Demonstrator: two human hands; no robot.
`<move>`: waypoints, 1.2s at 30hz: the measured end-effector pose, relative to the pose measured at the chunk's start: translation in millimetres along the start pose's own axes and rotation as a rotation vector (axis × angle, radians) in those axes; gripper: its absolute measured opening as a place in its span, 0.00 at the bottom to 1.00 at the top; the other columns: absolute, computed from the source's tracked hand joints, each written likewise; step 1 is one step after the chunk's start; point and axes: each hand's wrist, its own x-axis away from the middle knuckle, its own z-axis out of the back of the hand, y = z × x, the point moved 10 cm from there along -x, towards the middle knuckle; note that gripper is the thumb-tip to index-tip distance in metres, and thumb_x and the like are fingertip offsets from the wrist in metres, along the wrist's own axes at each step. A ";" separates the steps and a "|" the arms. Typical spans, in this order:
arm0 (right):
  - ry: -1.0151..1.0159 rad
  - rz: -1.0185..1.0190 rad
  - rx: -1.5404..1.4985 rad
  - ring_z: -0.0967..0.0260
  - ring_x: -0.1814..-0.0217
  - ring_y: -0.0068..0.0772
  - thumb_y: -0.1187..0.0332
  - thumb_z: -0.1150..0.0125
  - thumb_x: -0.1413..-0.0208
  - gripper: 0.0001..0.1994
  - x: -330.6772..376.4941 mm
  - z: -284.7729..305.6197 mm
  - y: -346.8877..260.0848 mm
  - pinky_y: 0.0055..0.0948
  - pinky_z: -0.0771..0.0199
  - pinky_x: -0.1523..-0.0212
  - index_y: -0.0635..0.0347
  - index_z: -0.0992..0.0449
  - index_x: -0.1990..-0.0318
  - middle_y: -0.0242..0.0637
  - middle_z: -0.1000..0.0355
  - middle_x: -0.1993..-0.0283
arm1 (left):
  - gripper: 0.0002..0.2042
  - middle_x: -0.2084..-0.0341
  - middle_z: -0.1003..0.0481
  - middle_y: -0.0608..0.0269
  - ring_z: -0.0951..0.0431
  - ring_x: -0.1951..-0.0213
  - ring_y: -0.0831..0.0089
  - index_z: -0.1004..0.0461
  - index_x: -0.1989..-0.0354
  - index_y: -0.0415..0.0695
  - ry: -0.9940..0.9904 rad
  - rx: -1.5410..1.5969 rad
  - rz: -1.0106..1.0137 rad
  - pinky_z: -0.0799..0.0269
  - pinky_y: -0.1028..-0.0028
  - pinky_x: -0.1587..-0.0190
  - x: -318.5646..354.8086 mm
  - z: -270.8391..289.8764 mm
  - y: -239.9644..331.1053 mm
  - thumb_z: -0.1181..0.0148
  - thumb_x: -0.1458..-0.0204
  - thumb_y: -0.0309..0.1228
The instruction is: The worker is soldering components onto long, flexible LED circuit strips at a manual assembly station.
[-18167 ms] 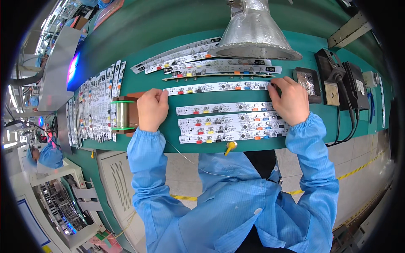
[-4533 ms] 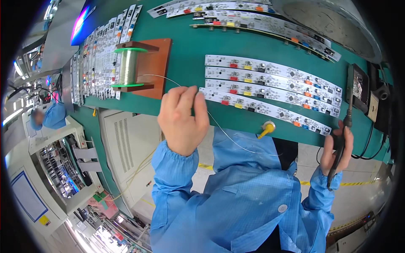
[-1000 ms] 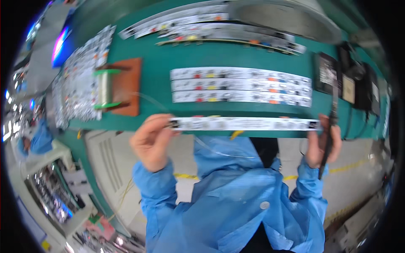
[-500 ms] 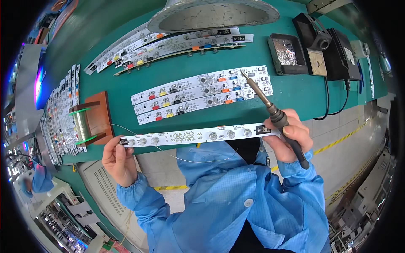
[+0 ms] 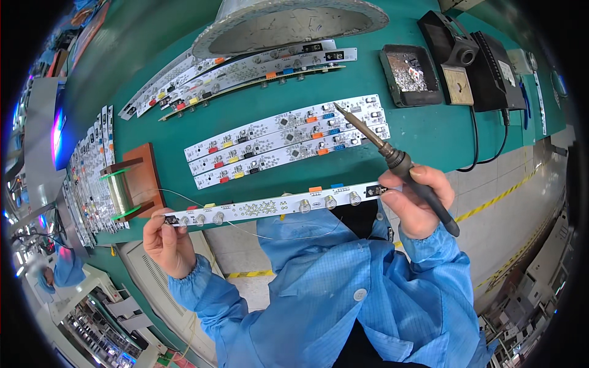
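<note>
Between hands (image 5: 167,236) (image 5: 417,202) — circuit strip (image 5: 273,207).

On my green counter (image 5: 423,138), three long white circuit boards (image 5: 288,140) lie side by side in the middle. Farther off, more boards (image 5: 233,73) fan out under the wide metal hood (image 5: 288,21). At the left a spool of wire (image 5: 119,193) sits on a brown wooden stand (image 5: 147,168), beside a row of boards (image 5: 92,172) packed edge to edge. Far right stand a black tray of scraps (image 5: 410,73) and a black box (image 5: 491,70) with cables.
</note>
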 end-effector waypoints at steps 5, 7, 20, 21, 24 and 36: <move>0.074 -0.029 -0.099 0.27 0.59 0.39 0.82 0.34 0.59 0.29 -4.0 4.8 1.3 0.37 0.25 0.56 0.60 0.36 0.46 0.49 0.27 0.58 | 0.05 0.65 0.30 0.47 0.30 0.71 0.71 0.29 0.65 0.37 0.036 -0.182 -0.147 0.33 0.77 0.70 10.5 -7.4 39.2 0.47 0.48 0.24; 0.133 -0.114 -0.177 0.28 0.59 0.39 0.80 0.35 0.58 0.30 -4.4 8.0 7.8 0.37 0.26 0.57 0.62 0.38 0.45 0.50 0.27 0.60 | 0.04 0.70 0.29 0.47 0.30 0.71 0.72 0.29 0.68 0.37 -0.062 -0.443 -0.355 0.33 0.75 0.71 17.9 -18.4 75.3 0.45 0.49 0.26; 0.155 0.196 0.044 0.28 0.65 0.34 0.55 0.47 0.40 0.25 -19.1 32.9 -0.3 0.30 0.27 0.62 0.63 0.39 0.42 0.54 0.29 0.53 | 0.09 0.78 0.31 0.69 0.38 0.80 0.90 0.30 0.69 0.42 0.426 -0.343 -0.069 0.46 0.88 0.82 -119.4 115.9 155.4 0.48 0.40 0.35; 0.179 0.167 0.052 0.28 0.65 0.34 0.57 0.48 0.40 0.25 -19.4 37.6 4.7 0.30 0.27 0.62 0.64 0.39 0.42 0.54 0.29 0.53 | 0.09 0.78 0.31 0.70 0.38 0.80 0.89 0.29 0.68 0.42 0.403 -0.296 -0.042 0.45 0.87 0.82 -150.7 119.9 149.2 0.48 0.40 0.34; 0.251 0.090 0.058 0.28 0.64 0.32 0.58 0.46 0.41 0.24 -18.2 42.9 9.8 0.31 0.26 0.61 0.66 0.38 0.44 0.53 0.28 0.55 | 0.06 0.77 0.30 0.65 0.31 0.77 0.80 0.30 0.62 0.38 0.348 -0.223 0.111 0.36 0.83 0.79 -243.0 101.0 101.4 0.46 0.42 0.28; 0.222 0.174 0.527 0.27 0.53 0.43 0.77 0.36 0.56 0.19 -29.8 17.4 -9.8 0.37 0.33 0.48 0.64 0.28 0.53 0.48 0.26 0.55 | 0.20 0.62 0.24 0.60 0.25 0.66 0.74 0.33 0.45 0.36 0.001 -0.594 0.080 0.29 0.77 0.66 -247.5 -106.6 2.8 0.44 0.45 0.32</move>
